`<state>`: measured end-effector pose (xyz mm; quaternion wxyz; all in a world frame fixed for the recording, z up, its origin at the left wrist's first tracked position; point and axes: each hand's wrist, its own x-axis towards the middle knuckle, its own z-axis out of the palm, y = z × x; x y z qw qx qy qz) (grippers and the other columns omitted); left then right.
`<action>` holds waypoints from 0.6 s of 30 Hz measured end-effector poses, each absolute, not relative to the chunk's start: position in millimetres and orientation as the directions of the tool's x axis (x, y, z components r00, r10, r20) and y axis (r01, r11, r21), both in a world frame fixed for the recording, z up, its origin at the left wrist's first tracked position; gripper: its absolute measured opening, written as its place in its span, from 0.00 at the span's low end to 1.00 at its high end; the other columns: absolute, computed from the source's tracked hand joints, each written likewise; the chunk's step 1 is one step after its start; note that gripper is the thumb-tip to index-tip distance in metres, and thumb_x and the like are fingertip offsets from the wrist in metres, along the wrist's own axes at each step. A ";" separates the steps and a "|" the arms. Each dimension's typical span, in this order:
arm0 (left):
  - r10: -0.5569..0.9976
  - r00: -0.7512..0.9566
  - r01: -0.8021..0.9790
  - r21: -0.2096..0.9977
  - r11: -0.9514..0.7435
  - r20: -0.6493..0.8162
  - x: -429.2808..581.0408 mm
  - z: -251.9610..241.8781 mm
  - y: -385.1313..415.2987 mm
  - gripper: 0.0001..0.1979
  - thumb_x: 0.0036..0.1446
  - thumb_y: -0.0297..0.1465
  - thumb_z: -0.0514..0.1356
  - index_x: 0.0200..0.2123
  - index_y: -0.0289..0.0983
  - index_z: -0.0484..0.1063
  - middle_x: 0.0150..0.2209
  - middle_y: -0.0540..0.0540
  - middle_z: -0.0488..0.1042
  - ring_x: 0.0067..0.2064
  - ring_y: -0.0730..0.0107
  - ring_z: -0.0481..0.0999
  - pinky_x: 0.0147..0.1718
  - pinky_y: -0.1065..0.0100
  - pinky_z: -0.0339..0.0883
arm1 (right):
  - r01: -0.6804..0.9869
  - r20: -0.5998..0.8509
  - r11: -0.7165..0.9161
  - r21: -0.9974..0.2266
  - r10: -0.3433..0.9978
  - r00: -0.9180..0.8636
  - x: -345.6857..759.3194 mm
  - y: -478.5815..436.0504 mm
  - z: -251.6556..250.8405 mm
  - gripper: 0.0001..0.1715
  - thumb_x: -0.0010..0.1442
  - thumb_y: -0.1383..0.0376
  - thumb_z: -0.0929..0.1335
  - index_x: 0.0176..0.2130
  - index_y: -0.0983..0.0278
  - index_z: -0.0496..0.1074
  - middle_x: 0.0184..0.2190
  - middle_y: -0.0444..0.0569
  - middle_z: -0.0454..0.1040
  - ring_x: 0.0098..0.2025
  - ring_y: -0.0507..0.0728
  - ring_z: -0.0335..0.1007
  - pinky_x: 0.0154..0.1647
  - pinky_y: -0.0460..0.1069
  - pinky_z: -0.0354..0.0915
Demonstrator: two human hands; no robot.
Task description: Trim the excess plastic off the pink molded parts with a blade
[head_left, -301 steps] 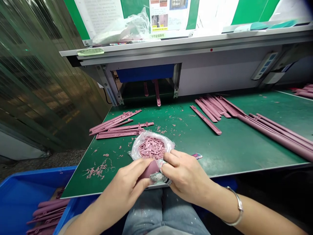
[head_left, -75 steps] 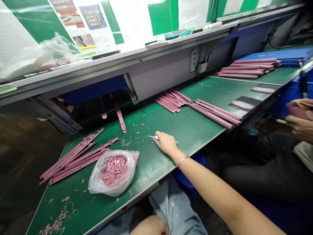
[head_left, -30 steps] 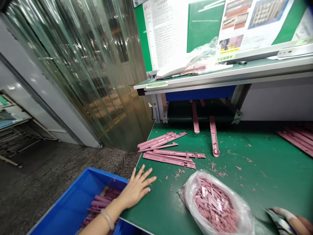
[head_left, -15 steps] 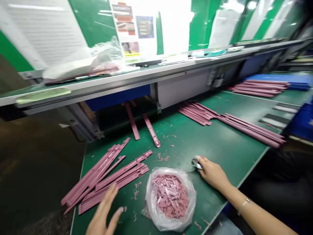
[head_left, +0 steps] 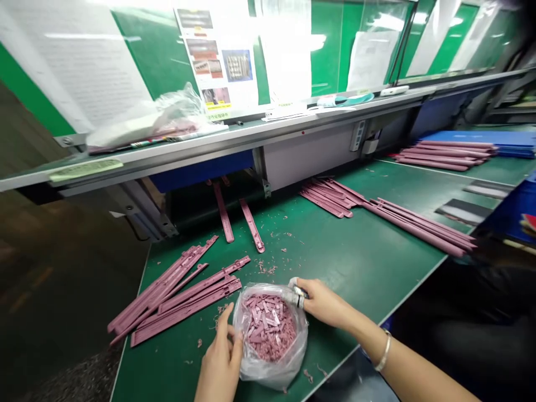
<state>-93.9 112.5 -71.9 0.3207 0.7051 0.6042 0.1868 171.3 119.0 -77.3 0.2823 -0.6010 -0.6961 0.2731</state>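
A clear plastic bag (head_left: 270, 357) full of small pink plastic offcuts sits near the front edge of the green table (head_left: 368, 262). My left hand (head_left: 221, 360) pinches the bag's left rim. My right hand (head_left: 322, 301) is closed at the bag's far right rim, gripping a small tape-wrapped tool (head_left: 296, 291) whose tip shows past the fingers. A silver bangle circles my right wrist.
Long pink plastic strips (head_left: 176, 293) lie left of the bag; two more (head_left: 251, 223) poke out from under the shelf. Other piles (head_left: 385, 209) lie at right and far right (head_left: 444, 153). Pink shavings litter the table. A shelf with papers and a bag runs behind.
My head has swung back to the table. My left hand came from the table's left edge to the bag's rim. My right hand drew the small tool in to the bag.
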 end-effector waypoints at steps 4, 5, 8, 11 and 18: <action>0.980 0.160 0.585 0.811 0.000 -0.115 -83.3 -94.3 102.7 0.28 0.61 0.40 0.45 0.63 0.39 0.53 0.46 0.40 0.74 0.46 0.57 0.75 0.43 0.64 0.67 | 0.640 0.108 0.231 -0.733 0.968 -0.225 171.5 114.3 -79.8 0.07 0.56 0.72 0.62 0.27 0.64 0.66 0.23 0.39 0.71 0.26 0.49 0.63 0.25 0.42 0.53; 0.985 0.144 0.527 0.850 0.004 -0.094 -79.5 -100.4 100.6 0.28 0.61 0.41 0.46 0.62 0.39 0.55 0.47 0.39 0.74 0.47 0.57 0.75 0.44 0.63 0.67 | 0.637 0.122 0.246 -0.730 0.965 -0.232 173.9 112.6 -81.3 0.08 0.57 0.71 0.62 0.27 0.64 0.66 0.24 0.39 0.71 0.27 0.49 0.64 0.26 0.42 0.54; 0.999 0.042 0.423 0.905 -0.046 0.031 -66.8 -112.6 94.0 0.28 0.59 0.44 0.49 0.59 0.37 0.61 0.39 0.41 0.76 0.37 0.61 0.77 0.37 0.64 0.70 | 0.653 0.161 0.261 -0.711 0.964 -0.211 188.8 108.8 -84.9 0.09 0.62 0.67 0.61 0.33 0.64 0.69 0.28 0.41 0.73 0.31 0.51 0.67 0.29 0.42 0.59; 0.984 -0.091 0.463 0.881 -0.092 0.151 -62.8 -112.3 83.5 0.30 0.58 0.48 0.50 0.58 0.37 0.63 0.36 0.45 0.74 0.28 0.67 0.73 0.30 0.66 0.69 | 0.725 0.185 0.199 -0.660 0.978 -0.099 216.7 109.5 -85.9 0.10 0.65 0.64 0.61 0.38 0.64 0.70 0.33 0.45 0.74 0.35 0.53 0.69 0.36 0.44 0.63; 0.915 -0.234 0.773 0.634 -0.031 0.329 -101.2 -111.2 42.7 0.33 0.56 0.49 0.49 0.55 0.28 0.65 0.40 0.36 0.68 0.40 0.51 0.70 0.43 0.51 0.66 | 0.891 0.140 -0.157 -0.426 0.962 0.236 288.5 107.9 -99.9 0.18 0.65 0.60 0.65 0.52 0.65 0.67 0.48 0.52 0.70 0.45 0.57 0.70 0.45 0.56 0.69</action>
